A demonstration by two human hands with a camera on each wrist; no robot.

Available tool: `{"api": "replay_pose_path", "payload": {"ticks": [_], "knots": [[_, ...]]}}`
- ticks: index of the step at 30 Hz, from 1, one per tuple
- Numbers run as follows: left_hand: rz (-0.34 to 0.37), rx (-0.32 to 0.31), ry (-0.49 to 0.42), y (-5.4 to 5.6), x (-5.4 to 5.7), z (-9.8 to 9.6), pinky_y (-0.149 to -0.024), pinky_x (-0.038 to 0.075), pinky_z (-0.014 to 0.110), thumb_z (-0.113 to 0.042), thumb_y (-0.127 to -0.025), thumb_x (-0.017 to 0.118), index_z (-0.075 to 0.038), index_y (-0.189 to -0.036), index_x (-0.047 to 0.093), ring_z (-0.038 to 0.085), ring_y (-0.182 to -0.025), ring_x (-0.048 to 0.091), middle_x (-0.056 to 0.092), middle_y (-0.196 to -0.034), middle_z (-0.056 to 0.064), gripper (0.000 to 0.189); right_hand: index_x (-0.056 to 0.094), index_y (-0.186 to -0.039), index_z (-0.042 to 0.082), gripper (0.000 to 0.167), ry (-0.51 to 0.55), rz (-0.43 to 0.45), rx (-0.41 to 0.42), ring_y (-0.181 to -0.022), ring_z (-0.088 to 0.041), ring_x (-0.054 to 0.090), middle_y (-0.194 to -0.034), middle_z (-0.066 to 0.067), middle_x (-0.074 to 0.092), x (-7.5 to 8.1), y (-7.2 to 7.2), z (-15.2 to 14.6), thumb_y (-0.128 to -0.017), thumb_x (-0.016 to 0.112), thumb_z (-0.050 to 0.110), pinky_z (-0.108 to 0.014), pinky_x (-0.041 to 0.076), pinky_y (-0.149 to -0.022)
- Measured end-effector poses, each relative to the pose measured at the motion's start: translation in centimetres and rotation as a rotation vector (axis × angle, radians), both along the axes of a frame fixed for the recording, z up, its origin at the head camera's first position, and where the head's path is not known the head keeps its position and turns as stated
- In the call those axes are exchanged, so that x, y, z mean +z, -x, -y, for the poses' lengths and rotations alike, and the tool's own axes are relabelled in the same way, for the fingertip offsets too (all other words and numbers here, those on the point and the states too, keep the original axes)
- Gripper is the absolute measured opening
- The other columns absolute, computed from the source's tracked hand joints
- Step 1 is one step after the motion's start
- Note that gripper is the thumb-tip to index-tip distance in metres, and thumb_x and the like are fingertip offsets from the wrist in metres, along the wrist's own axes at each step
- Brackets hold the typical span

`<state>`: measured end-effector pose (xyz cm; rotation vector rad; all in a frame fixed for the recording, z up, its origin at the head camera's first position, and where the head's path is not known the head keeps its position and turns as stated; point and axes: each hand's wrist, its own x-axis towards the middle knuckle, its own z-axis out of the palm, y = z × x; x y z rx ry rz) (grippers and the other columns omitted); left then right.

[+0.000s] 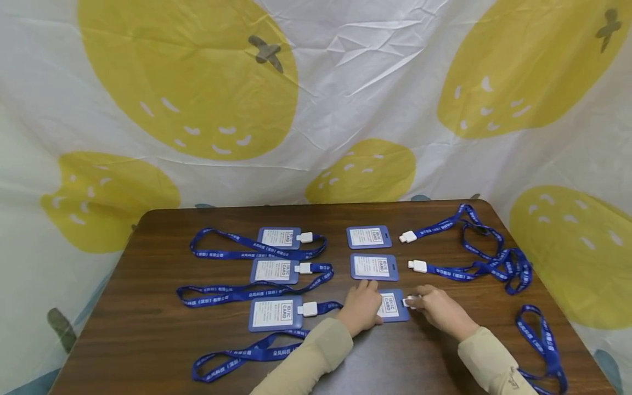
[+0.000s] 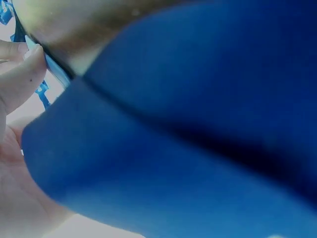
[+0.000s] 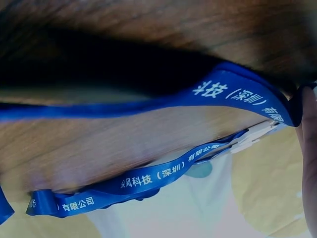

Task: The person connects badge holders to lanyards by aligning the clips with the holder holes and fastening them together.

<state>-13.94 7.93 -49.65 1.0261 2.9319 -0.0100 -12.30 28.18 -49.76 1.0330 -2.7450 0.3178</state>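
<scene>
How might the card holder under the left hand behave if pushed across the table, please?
The card holder is probably fairly stiff, as its visible edges look straight. Being broad and flat, it would likely slide over the table rather than roll or tip.

Six blue card holders [image 1: 278, 238] [image 1: 274, 271] [image 1: 275, 314] [image 1: 368, 237] [image 1: 373, 267] [image 1: 395, 305] lie on one table [image 1: 158, 340] — three in a left-hand column, three in a right-hand one. White clips [image 1: 306, 237] [image 1: 305, 267] [image 1: 309, 309] [image 1: 408, 236] [image 1: 417, 266] [image 1: 409, 302] also come to six, three by each column. The blue lanyards [image 1: 217, 254] [image 1: 217, 300] [image 1: 237, 356] [image 1: 441, 226] [image 1: 449, 272] [image 1: 545, 344] number six too: three at the left, three at the right, two of those overlapping. The person shows two hands — one left hand [image 1: 362, 308] and one right hand [image 1: 439, 310] — and two sleeves [image 1: 311, 356] [image 1: 489, 356]. Behind hangs patterned cloth [image 1: 375, 55] with five yellow fruits [image 1: 197, 82] [image 1: 533, 60] [image 1: 362, 175] [image 1: 111, 203] [image 1: 573, 255] in view.
</scene>
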Motion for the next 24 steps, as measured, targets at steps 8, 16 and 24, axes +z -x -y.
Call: {"api": "replay_pose_path", "payload": {"ticks": [8, 16, 24], "knots": [[0.024, 0.006, -0.002, -0.4, 1.0, 0.1, -0.067, 0.043, 0.027, -0.046, -0.069, 0.074, -0.017, -0.072, 0.065, 0.015, -0.09, 0.046, 0.052, -0.096, 0.001, 0.031, 0.072, -0.081, 0.006, 0.023, 0.009, -0.036, 0.016, -0.063, -0.018, 0.054, -0.071, -0.004, 0.055, -0.1, 0.0, 0.2, -0.064, 0.072, -0.01, -0.029, 0.048, -0.054], [0.035, 0.007, -0.005, -0.2, 0.7, 0.2, -0.069, 0.044, 0.028, -0.045, -0.069, 0.074, -0.017, -0.073, 0.066, 0.016, -0.09, 0.046, 0.051, -0.096, 0.001, 0.029, 0.07, -0.081, 0.007, 0.025, 0.039, -0.007, -0.008, -0.063, -0.019, 0.057, -0.071, -0.004, 0.058, -0.2, -0.1, 0.6, -0.065, 0.07, -0.012, -0.031, 0.049, -0.054], [0.037, -0.003, -0.007, -0.1, 0.4, -0.1, -0.069, 0.043, 0.028, -0.044, -0.07, 0.074, -0.018, -0.07, 0.065, 0.016, -0.09, 0.046, 0.051, -0.096, 0.001, 0.028, 0.07, -0.08, 0.006, 0.024, 0.04, -0.02, -0.006, -0.064, -0.02, 0.057, -0.072, -0.006, 0.06, -0.2, -0.2, 0.8, -0.064, 0.069, -0.013, -0.032, 0.049, -0.055]]}}
